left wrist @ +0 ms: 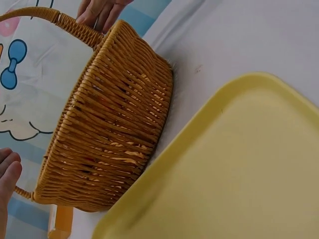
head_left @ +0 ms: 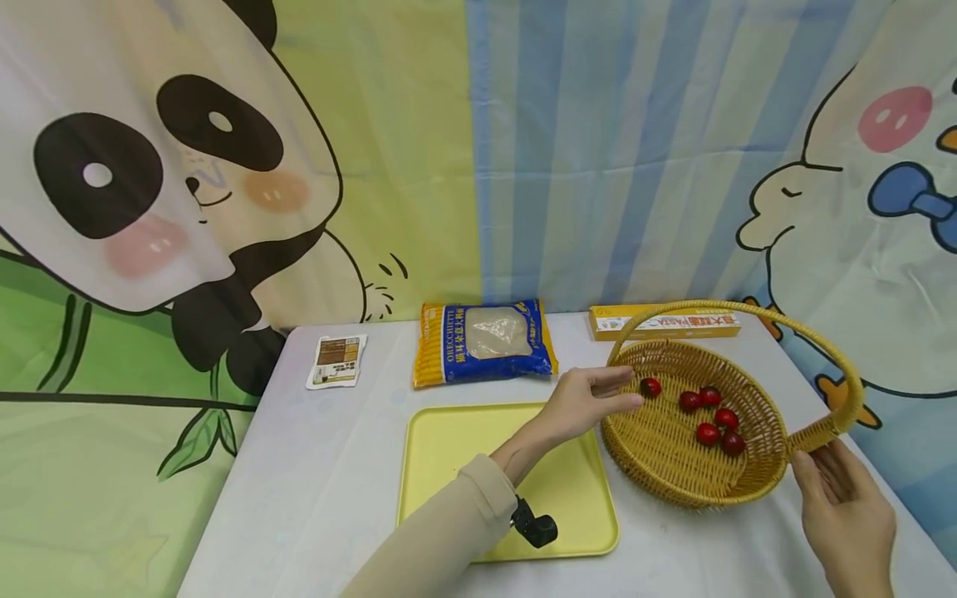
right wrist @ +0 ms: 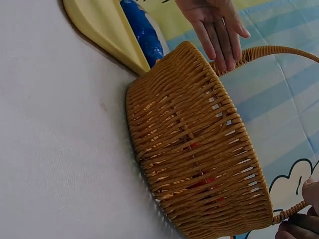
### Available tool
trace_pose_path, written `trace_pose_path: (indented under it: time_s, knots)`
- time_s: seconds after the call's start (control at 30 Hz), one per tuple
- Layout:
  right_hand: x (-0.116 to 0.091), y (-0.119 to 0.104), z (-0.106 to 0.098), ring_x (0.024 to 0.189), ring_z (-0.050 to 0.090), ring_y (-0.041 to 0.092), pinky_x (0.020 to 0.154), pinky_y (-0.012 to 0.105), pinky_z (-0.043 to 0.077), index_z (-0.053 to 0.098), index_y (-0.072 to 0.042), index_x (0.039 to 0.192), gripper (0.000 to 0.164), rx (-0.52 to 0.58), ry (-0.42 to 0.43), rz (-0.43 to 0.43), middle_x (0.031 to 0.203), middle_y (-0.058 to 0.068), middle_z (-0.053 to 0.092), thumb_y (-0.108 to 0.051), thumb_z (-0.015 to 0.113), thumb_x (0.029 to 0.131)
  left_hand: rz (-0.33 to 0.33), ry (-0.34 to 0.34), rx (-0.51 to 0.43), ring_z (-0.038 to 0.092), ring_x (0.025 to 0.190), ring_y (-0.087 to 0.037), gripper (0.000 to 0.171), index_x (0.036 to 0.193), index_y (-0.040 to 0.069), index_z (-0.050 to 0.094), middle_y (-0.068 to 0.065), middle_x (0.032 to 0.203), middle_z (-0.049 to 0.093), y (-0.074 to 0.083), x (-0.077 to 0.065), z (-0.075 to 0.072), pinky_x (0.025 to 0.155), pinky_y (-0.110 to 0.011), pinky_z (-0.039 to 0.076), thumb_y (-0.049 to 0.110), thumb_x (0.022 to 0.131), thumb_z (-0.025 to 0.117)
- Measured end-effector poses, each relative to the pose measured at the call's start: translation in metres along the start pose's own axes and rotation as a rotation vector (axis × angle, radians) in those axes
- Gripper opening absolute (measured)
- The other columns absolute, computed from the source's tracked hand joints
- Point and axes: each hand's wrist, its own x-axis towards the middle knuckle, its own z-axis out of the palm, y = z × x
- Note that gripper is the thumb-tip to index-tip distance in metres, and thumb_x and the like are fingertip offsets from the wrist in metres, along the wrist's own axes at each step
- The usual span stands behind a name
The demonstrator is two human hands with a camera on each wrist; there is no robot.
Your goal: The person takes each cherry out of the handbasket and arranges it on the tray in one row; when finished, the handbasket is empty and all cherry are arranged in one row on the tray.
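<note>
A round wicker basket [head_left: 695, 490] with a tall arched handle stands on the table at the right, several small dark red fruits [head_left: 708, 433] lying in it. My left hand [head_left: 591, 404] is at its left side, fingers straight and close by the foot of the handle; the right wrist view shows those fingers [right wrist: 219, 42] extended at the rim. At the opposite side my right hand [head_left: 848, 502] holds the foot of the handle between thumb and fingers. In the right wrist view this hand [right wrist: 305, 214] is partly cut off by the frame edge.
A yellow tray [head_left: 449, 465] lies left of the basket, under my left forearm. Behind it is a blue and yellow bag of orecchiette pasta [head_left: 486, 342]. A small white and brown packet [head_left: 336, 362] lies at the left, and an orange and white box [head_left: 665, 322] behind the basket.
</note>
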Motion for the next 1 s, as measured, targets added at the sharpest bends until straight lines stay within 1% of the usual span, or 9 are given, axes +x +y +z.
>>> trace_pose_path:
  time_s: [0.1, 0.17, 0.33, 0.43, 0.63, 0.73, 0.8, 0.9, 1.0]
  knots:
    - [0.005, 0.000, 0.002, 0.152, 0.042, 0.027, 0.117, 0.029, 0.040, 0.024, -0.031, 0.166, 0.060, -0.035, -0.009, 0.002, 0.168, 0.004, 0.036, -0.042, 0.044, 0.110, -0.009, -0.005, -0.003, 0.060, 0.138, -0.021, 0.057, 0.148, 0.017, 0.060, 0.003, 0.147, 0.064, 0.000, 0.004, 0.002, 0.100, -0.017, 0.053, 0.033, 0.097, 0.077]
    - [0.008, 0.000, 0.004, 0.151, 0.043, 0.027, 0.117, 0.032, 0.041, 0.028, -0.030, 0.166, 0.059, -0.042, -0.003, -0.015, 0.167, 0.005, 0.038, -0.041, 0.043, 0.111, -0.013, -0.011, -0.012, 0.060, 0.137, -0.020, 0.056, 0.149, 0.017, 0.060, 0.003, 0.147, 0.064, -0.001, 0.006, 0.004, 0.100, -0.017, 0.053, 0.033, 0.097, 0.077]
    - [0.011, -0.001, 0.007, 0.148, 0.049, 0.022, 0.115, 0.026, 0.043, 0.040, -0.026, 0.162, 0.053, -0.042, 0.028, -0.077, 0.162, 0.005, 0.047, -0.037, 0.046, 0.110, -0.019, -0.011, -0.019, 0.060, 0.137, -0.020, 0.055, 0.148, 0.018, 0.061, 0.000, 0.149, 0.063, -0.003, 0.014, 0.006, 0.100, -0.017, 0.052, 0.033, 0.098, 0.076]
    - [0.010, 0.000, 0.009, 0.146, 0.051, 0.018, 0.113, 0.020, 0.043, 0.043, -0.026, 0.160, 0.051, -0.042, 0.047, -0.091, 0.160, 0.005, 0.051, -0.036, 0.048, 0.110, -0.032, 0.000, -0.014, 0.060, 0.137, -0.021, 0.055, 0.148, 0.018, 0.061, -0.001, 0.148, 0.063, -0.005, 0.017, 0.008, 0.100, -0.017, 0.052, 0.033, 0.097, 0.077]
    - [0.008, 0.002, 0.009, 0.145, 0.052, 0.021, 0.115, 0.024, 0.044, 0.045, -0.025, 0.159, 0.050, -0.043, 0.062, -0.106, 0.158, 0.008, 0.053, -0.034, 0.049, 0.110, -0.060, 0.013, -0.002, 0.059, 0.138, -0.018, 0.058, 0.149, 0.016, 0.059, 0.001, 0.149, 0.062, -0.006, 0.024, 0.013, 0.101, -0.017, 0.051, 0.033, 0.097, 0.077]
    - [0.008, 0.002, 0.009, 0.145, 0.052, 0.020, 0.114, 0.021, 0.044, 0.045, -0.025, 0.159, 0.051, -0.040, 0.064, -0.101, 0.158, 0.007, 0.053, -0.035, 0.051, 0.109, -0.067, 0.012, 0.012, 0.058, 0.139, -0.017, 0.061, 0.151, 0.014, 0.057, -0.002, 0.152, 0.060, -0.007, 0.028, 0.016, 0.102, -0.017, 0.051, 0.034, 0.098, 0.076]
    - [0.008, 0.001, 0.009, 0.145, 0.052, 0.019, 0.114, 0.021, 0.044, 0.045, -0.025, 0.159, 0.051, -0.035, 0.064, -0.097, 0.158, 0.006, 0.053, -0.035, 0.051, 0.109, -0.069, 0.014, 0.024, 0.057, 0.139, -0.017, 0.061, 0.152, 0.014, 0.057, -0.002, 0.152, 0.060, -0.008, 0.031, 0.018, 0.103, -0.018, 0.051, 0.035, 0.098, 0.076]
    - [0.008, 0.000, 0.010, 0.146, 0.051, 0.022, 0.115, 0.025, 0.044, 0.044, -0.025, 0.159, 0.051, -0.029, 0.064, -0.100, 0.158, 0.007, 0.053, -0.035, 0.050, 0.110, -0.074, 0.026, 0.036, 0.058, 0.139, -0.016, 0.060, 0.151, 0.015, 0.058, 0.001, 0.151, 0.061, -0.009, 0.035, 0.020, 0.102, -0.018, 0.051, 0.035, 0.097, 0.077]
    - [0.006, 0.000, 0.011, 0.146, 0.051, 0.021, 0.115, 0.025, 0.044, 0.045, -0.023, 0.158, 0.050, -0.025, 0.074, -0.111, 0.157, 0.008, 0.053, -0.034, 0.051, 0.110, -0.079, 0.038, 0.039, 0.058, 0.138, -0.015, 0.059, 0.149, 0.017, 0.059, 0.002, 0.150, 0.062, -0.011, 0.039, 0.022, 0.102, -0.019, 0.052, 0.035, 0.096, 0.077]
